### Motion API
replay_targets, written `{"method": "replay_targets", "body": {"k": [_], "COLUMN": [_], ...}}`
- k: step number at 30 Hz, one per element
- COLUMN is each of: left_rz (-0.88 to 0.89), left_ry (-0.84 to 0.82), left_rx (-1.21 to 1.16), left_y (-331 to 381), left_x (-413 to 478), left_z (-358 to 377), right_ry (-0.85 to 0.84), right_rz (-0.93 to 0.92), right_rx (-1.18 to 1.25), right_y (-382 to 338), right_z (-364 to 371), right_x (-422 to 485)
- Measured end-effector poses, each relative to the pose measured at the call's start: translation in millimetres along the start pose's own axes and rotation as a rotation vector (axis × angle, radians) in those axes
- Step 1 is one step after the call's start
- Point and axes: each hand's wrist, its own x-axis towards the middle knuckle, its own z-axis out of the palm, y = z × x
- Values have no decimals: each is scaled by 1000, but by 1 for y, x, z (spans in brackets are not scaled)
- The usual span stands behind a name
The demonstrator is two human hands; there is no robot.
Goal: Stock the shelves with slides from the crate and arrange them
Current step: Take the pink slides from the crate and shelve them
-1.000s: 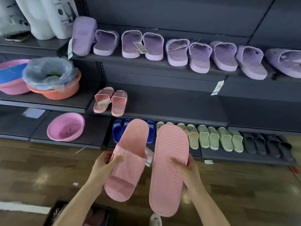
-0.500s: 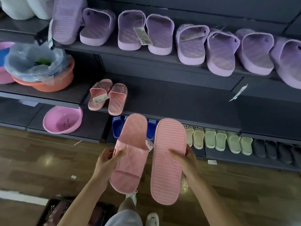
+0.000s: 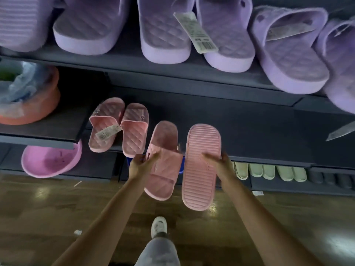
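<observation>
While lilac slides [image 3: 165, 35] line the top shelf [image 3: 115, 61] and a pink pair [image 3: 119, 127] sits on the middle shelf [image 3: 240, 131], the left hand [image 3: 138, 168] holds a strap-up pink slide [image 3: 165, 139] and the right hand [image 3: 221, 166] a sole-up pink slide [image 3: 199, 179], fingers curled round each, just right of that pair.

place: shop | evidence: dark shelves [image 3: 172, 73] of tagged purple slides [image 3: 165, 29]; price tag [image 3: 196, 33]; plastic basins [image 3: 48, 162]

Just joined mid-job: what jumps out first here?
At centre, the left hand grips a strap-up pink slide and the right hand holds its sole-out mate. Left of them a pink pair sits on the middle shelf; purple slides line the shelf above.
</observation>
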Motion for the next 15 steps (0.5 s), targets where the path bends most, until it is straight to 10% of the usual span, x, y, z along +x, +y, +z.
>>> {"method": "replay_targets", "body": {"k": [15], "left_rz": [34], "left_ry": [-9], "left_rx": [72], "left_y": [44], "left_x": [116], "left_z": [44], "right_ry": [-141], "right_rz": [87], "right_rx": [-64], "right_y": [-19], "right_z": [32], "right_x": [153]}}
